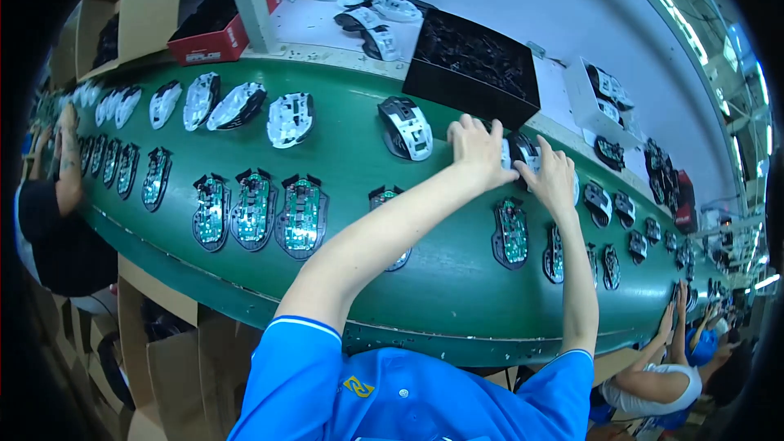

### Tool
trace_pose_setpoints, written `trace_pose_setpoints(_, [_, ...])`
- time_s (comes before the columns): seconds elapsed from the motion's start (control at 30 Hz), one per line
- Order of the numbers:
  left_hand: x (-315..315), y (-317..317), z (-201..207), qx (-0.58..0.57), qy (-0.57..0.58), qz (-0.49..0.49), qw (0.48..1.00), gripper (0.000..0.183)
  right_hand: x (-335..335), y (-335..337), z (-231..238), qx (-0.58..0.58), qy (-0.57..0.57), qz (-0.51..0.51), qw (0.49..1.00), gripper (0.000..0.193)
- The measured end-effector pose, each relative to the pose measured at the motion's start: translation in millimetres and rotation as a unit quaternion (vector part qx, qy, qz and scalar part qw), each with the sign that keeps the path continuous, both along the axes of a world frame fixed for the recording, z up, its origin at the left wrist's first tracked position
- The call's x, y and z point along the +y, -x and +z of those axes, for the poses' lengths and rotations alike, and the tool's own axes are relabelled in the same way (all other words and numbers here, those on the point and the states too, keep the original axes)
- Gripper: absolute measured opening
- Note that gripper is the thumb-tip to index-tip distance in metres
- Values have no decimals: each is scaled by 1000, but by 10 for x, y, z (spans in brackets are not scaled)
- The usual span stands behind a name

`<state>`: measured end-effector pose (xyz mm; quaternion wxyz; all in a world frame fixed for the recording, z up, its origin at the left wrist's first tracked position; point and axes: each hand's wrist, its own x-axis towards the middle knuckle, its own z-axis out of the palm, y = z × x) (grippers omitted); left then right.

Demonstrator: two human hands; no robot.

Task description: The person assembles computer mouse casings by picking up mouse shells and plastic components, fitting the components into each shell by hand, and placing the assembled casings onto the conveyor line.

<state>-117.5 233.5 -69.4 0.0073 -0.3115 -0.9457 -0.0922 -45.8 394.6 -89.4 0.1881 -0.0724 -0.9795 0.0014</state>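
My left hand (477,149) and my right hand (552,180) meet over the far side of the green conveyor belt (441,212). Between them they grip a black and white computer mouse shell (523,149), fingers curled around its two sides. Part of that shell is hidden behind my fingers. To the left of my left hand lies another black and white mouse shell (406,128). Nearer to me, below my hands, rests a mouse base with a green circuit board (511,233). My left forearm partly covers another such base (384,198).
A black box of small dark parts (474,65) stands just beyond my hands. White shells (291,119) and circuit-board bases (301,216) line the belt. A red box (211,37) sits far left. Co-workers work at the left (69,220) and right (661,384).
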Motion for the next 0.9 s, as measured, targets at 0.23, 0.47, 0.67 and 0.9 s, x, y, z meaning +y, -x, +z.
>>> trace_pose_setpoints(0.23, [-110, 15, -436, 59, -230, 0, 972, 104, -233, 34, 107, 7, 251, -70, 965, 66])
trace_pose_setpoints(0.47, [-306, 144, -165, -29, -312, -91, 945, 84, -196, 42, 422, -3, 281, -24, 960, 61])
trace_pose_setpoints(0.67, [-1473, 835, 827, 34, -343, -93, 934, 78, -971, 600, 1370, 80, 497, 154, 850, 61])
trace_pose_setpoints(0.9, [-2231, 2438, 277, 111, -430, 231, 866, 88, -2316, 2715, 736, 137, 92, 169, 972, 62])
